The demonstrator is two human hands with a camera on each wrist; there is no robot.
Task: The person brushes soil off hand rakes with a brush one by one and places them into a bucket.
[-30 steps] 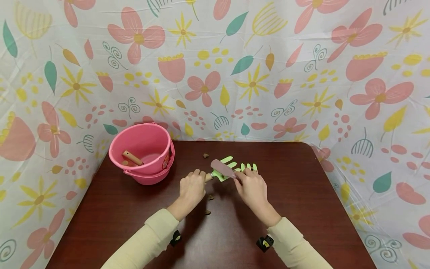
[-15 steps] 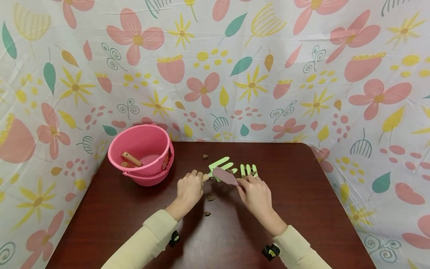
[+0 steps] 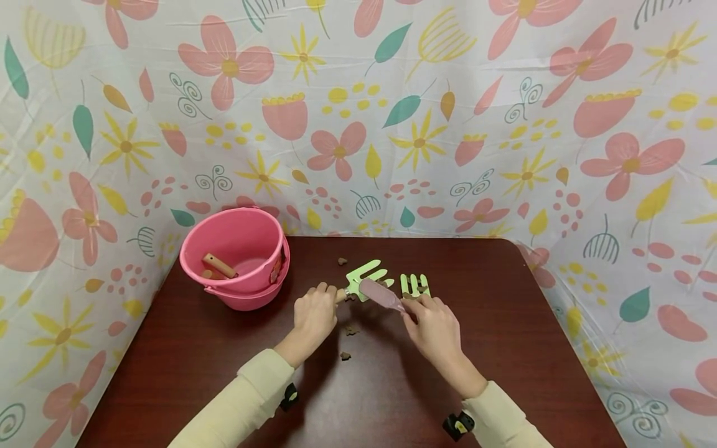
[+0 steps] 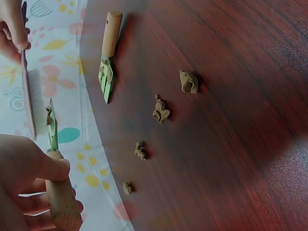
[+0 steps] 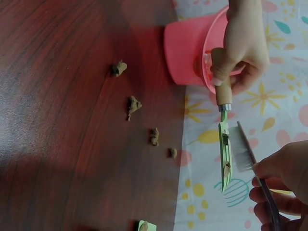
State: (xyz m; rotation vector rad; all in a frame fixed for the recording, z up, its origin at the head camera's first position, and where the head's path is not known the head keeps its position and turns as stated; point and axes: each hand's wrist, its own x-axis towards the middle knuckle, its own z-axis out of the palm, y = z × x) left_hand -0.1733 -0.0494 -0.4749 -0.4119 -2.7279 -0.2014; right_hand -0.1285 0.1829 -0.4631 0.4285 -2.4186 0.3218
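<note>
My left hand [image 3: 315,314] grips the wooden handle of a green hand fork [image 3: 354,283], raised above the table with brown bits on its tines. In my right hand [image 3: 434,330] is a brush [image 3: 381,294] with a mauve back; its pale bristles [image 5: 241,151] face the fork's tines, close beside them. A second green fork [image 4: 107,79] with a wooden handle lies on the table, beyond my right hand and partly covered by it in the head view. Brown bits cling to it too. Several brown, clay-like clumps [image 4: 189,82] lie in a row on the tabletop.
Two nested pink buckets [image 3: 246,302] stand at the table's back left. A wooden handle [image 3: 220,264] shows inside the upper one. A flowered cloth [image 3: 336,93] hangs behind the dark wooden table [image 3: 224,386].
My right hand has drawn the brush to the right and nearer to me, so more of the second fork shows. My left hand has shifted slightly left with its fork.
</note>
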